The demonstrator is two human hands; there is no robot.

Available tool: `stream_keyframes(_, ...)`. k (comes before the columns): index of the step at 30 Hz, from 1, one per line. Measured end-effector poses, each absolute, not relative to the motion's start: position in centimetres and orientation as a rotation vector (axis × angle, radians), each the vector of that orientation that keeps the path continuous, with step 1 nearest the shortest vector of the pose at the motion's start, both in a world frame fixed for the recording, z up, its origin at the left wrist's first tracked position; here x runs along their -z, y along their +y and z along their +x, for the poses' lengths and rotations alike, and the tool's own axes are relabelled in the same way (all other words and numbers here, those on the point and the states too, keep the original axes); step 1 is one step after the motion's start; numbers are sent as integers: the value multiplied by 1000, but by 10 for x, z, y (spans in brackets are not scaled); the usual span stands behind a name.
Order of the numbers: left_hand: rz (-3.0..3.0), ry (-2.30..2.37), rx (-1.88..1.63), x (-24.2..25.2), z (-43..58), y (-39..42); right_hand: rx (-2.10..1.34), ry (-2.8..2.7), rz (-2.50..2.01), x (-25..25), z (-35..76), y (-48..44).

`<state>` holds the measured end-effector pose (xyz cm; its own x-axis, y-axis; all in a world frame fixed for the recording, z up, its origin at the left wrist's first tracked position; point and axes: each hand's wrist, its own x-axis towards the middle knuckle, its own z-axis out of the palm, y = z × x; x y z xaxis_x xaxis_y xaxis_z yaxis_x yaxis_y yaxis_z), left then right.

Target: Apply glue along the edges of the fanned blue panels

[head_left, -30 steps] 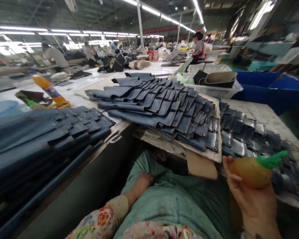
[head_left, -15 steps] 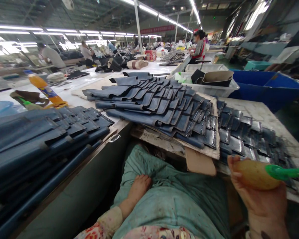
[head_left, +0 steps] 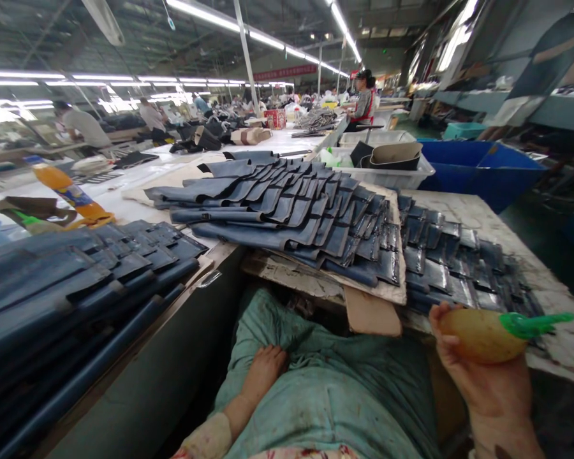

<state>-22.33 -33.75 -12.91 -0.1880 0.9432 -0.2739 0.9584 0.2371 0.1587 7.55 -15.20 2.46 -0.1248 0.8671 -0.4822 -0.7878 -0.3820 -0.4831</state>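
Observation:
My right hand (head_left: 483, 376) is closed around a yellowish squeeze bottle (head_left: 478, 335) with a green nozzle (head_left: 530, 324) that points right, held at the near edge of the bench. Just beyond it lie glossy dark blue leather pieces (head_left: 449, 268) fanned out on the stained bench top. My left hand (head_left: 263, 373) rests on my lap on a green apron (head_left: 335, 389), fingers curled loosely and holding nothing I can see. A larger fan of blue pieces (head_left: 291, 204) lies on a cardboard sheet (head_left: 316, 284) ahead of me.
More blue strips (head_left: 76, 287) are stacked on the table at my left, with an orange drink bottle (head_left: 67, 191) behind them. A grey tub (head_left: 411, 175) and a blue bin (head_left: 483, 169) stand at the back right. Other people work at far tables.
The bottle's nozzle has tipped from pointing up-right to nearly level. My left hand stays on my lap. The view has shifted slightly upward.

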Motion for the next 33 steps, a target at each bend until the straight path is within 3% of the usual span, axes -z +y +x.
stream_keyframes(18,1697,2038,154,153,-236,-309,-1795,-147,-745,-10,87,-148)
stream_keyframes(28,1651,1969,239,188,-242,-287,-1369,-454,-982,-18,85,-103)
stream_keyframes(33,1708,1994,222,204,-253,-283,-1188,-780,-936,-45,76,-62)
